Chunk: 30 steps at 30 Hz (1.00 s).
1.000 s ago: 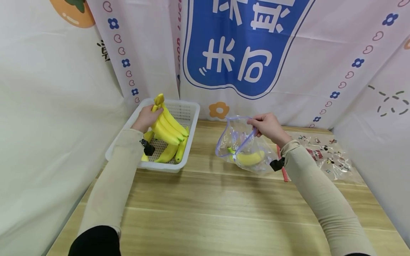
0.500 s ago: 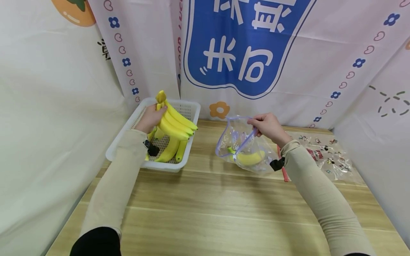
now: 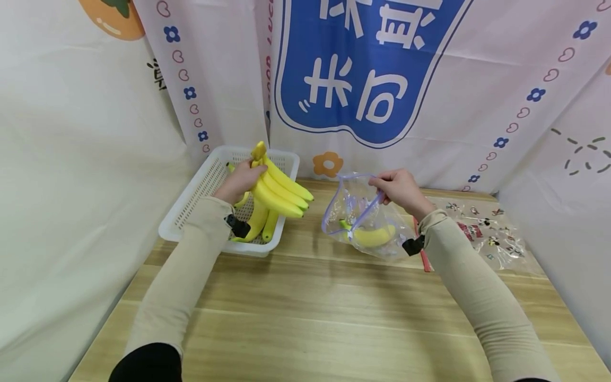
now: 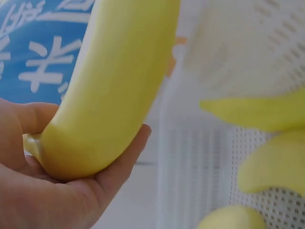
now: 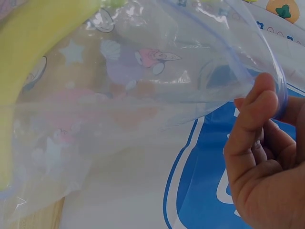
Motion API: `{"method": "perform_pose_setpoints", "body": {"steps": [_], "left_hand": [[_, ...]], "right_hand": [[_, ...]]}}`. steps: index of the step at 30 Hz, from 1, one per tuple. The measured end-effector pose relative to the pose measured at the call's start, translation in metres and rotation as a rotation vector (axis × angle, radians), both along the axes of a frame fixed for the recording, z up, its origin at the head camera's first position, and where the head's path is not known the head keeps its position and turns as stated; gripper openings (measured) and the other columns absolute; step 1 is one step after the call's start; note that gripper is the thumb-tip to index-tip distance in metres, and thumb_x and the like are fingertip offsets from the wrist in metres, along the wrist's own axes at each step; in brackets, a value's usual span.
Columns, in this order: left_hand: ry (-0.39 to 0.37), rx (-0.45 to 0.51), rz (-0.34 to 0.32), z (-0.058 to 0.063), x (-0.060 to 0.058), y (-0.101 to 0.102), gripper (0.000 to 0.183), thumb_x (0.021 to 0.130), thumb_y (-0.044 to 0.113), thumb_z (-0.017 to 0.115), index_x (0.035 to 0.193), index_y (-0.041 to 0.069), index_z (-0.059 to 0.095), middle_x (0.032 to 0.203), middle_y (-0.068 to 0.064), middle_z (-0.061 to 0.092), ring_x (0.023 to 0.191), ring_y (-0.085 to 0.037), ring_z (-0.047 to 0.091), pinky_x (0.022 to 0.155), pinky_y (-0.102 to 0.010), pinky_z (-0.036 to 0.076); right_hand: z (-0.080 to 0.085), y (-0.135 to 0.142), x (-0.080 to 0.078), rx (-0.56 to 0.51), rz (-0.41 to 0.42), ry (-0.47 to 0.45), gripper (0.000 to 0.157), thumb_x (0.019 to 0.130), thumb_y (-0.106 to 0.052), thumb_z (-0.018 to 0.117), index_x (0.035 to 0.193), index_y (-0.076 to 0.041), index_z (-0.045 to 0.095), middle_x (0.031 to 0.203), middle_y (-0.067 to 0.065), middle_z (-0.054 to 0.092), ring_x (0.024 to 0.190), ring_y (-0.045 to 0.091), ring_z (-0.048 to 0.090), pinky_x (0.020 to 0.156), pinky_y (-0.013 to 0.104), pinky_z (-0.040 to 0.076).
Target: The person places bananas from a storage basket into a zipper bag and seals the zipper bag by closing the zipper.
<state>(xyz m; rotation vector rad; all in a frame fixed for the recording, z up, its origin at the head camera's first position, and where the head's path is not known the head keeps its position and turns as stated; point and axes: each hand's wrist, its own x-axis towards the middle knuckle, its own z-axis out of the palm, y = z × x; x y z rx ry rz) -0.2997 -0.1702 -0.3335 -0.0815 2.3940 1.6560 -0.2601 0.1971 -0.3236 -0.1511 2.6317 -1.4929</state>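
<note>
A person's left hand (image 3: 238, 183) grips a bunch of bananas (image 3: 281, 195) near its stem, above the edge of a white perforated basket (image 3: 197, 187), while the right hand (image 3: 401, 188) pinches a purple-rimmed clear zip bag (image 3: 350, 200) holding 1 banana (image 3: 374, 237) on a wooden table (image 3: 334, 318).

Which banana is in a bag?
The single banana inside the purple-rimmed bag; the left hand holds a bunch; other bananas lie in the basket.

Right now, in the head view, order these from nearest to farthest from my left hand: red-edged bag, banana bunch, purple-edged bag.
1. Banana bunch, held in your left hand.
2. Purple-edged bag, further right, in your right hand.
3. Red-edged bag, far right, on the table.
</note>
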Motion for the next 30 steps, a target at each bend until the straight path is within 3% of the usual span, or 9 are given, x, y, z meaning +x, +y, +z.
{"method": "perform_pose_setpoints", "body": {"steps": [13,23,30], "left_hand": [[0.034,0.058,-0.09,-0.002,0.016,0.032,0.052,0.102,0.025,0.039,0.146,0.004,0.023,0.12,-0.017,0.05,0.099,-0.024,0.057,0.085,-0.033,0.05],[0.05,0.091,-0.059,-0.001,0.026,0.063,0.052,0.101,0.026,0.043,0.147,0.011,0.025,0.125,-0.015,0.05,0.104,-0.024,0.056,0.089,-0.034,0.047],[0.067,0.097,-0.093,-0.001,0.032,0.079,0.049,0.101,0.025,0.043,0.145,0.008,0.029,0.121,-0.016,0.053,0.1,-0.024,0.058,0.087,-0.034,0.049]], "right_hand": [[-0.001,0.0,-0.001,0.003,0.002,-0.007,0.029,0.094,-0.023,0.06,0.098,0.004,0.069,0.067,0.006,0.06,0.052,0.012,0.056,0.051,0.025,0.052],[0.0,-0.002,-0.001,0.004,-0.01,-0.003,0.028,0.093,-0.024,0.061,0.097,0.003,0.069,0.067,0.007,0.06,0.052,0.013,0.056,0.051,0.025,0.051],[-0.001,-0.003,0.0,0.008,-0.019,-0.003,0.026,0.093,-0.022,0.061,0.095,0.002,0.07,0.066,0.008,0.061,0.052,0.014,0.056,0.051,0.027,0.052]]}}
